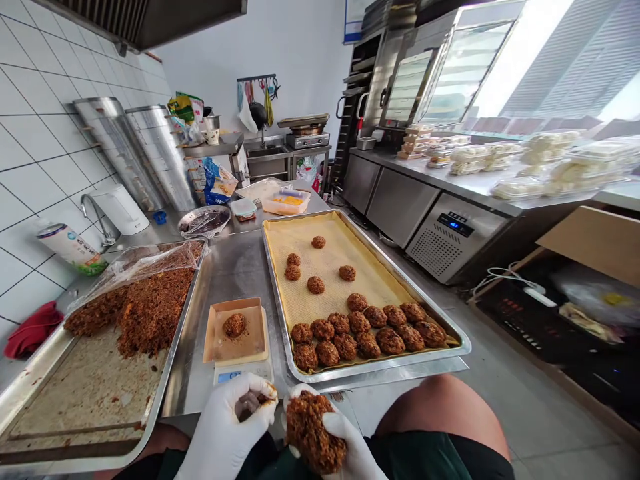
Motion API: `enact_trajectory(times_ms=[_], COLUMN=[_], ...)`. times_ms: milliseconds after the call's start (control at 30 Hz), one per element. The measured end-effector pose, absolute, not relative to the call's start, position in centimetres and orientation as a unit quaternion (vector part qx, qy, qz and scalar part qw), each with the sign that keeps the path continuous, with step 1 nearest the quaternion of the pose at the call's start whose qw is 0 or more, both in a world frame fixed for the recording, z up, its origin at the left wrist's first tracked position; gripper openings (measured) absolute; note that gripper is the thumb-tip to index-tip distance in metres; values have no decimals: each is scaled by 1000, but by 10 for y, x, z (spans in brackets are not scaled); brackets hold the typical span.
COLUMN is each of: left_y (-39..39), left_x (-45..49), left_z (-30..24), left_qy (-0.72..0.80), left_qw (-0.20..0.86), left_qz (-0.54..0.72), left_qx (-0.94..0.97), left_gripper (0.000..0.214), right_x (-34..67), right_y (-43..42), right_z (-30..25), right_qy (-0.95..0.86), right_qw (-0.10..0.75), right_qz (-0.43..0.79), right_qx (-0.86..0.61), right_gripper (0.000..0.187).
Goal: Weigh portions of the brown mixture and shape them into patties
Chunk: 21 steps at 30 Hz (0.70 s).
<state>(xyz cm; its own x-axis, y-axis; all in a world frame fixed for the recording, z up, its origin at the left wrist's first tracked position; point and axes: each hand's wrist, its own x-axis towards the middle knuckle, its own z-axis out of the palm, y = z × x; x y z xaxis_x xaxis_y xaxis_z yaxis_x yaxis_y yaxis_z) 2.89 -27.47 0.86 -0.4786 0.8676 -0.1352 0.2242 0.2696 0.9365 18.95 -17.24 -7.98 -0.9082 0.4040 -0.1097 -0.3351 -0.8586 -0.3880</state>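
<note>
My right hand (345, 447), in a white glove, cups a flattened patty of brown shredded mixture (313, 430) at the bottom edge of the view. My left hand (227, 427), also gloved, is curled round a small dark ball of filling (249, 403), right beside the patty. Just beyond my hands a small scale (240, 368) carries a tan square tray with one brown ball (234, 325) on it. A metal baking tray (453, 333) lined with a yellow mat holds several finished brown balls (360, 330).
At left a large metal tray (75, 393) holds a heap of the brown shredded mixture (145, 307) under plastic film. Behind are a metal bowl (204, 221), plastic tubs (285, 200), a kettle, a faucet and a red cloth (33, 328). My bare knee (440, 410) shows lower right.
</note>
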Motion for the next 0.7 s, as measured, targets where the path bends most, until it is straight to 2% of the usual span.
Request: enact_trajectory(times_ms=[167, 300, 467, 700], left_y=[-277, -274, -267, -261], left_x=[31, 39, 41, 47], left_z=[15, 19, 19, 6], left_qy=[713, 696, 671, 721], left_qw=[296, 272, 232, 163], left_qz=[400, 334, 261, 265], left_qx=[494, 575, 654, 620], left_gripper=[25, 40, 34, 23], right_x=[192, 193, 193, 189], right_y=[-166, -165, -163, -171], right_z=[-69, -55, -50, -63], right_qy=[-229, -258, -283, -246], right_qw=[181, 170, 168, 170], right_qz=[953, 948, 940, 949], right_qx=[-86, -73, -92, -99], right_gripper=[48, 47, 46, 32])
